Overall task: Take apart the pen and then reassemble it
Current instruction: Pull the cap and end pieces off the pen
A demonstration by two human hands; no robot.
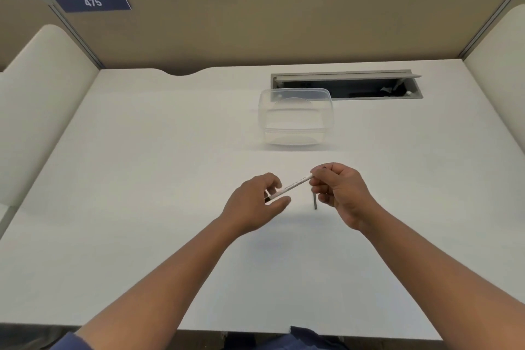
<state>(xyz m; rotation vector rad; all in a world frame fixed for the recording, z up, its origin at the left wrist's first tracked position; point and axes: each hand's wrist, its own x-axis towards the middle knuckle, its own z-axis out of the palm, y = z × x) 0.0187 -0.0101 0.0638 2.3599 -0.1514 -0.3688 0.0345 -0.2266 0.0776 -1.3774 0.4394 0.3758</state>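
A white pen barrel [292,186] with small print is held slanted above the white desk [142,179], between both hands. My left hand [255,207] pinches its lower, dark-tipped end between thumb and fingers. My right hand [341,193] grips the upper end with curled fingers. A short dark pen part [315,202] hangs down from under my right hand's fingers; how it is held is hidden.
A clear plastic container [295,119] stands beyond the hands at mid-desk. Behind it an open cable hatch [346,85] is set into the desk top. Beige partition walls [284,23] enclose the back and sides.
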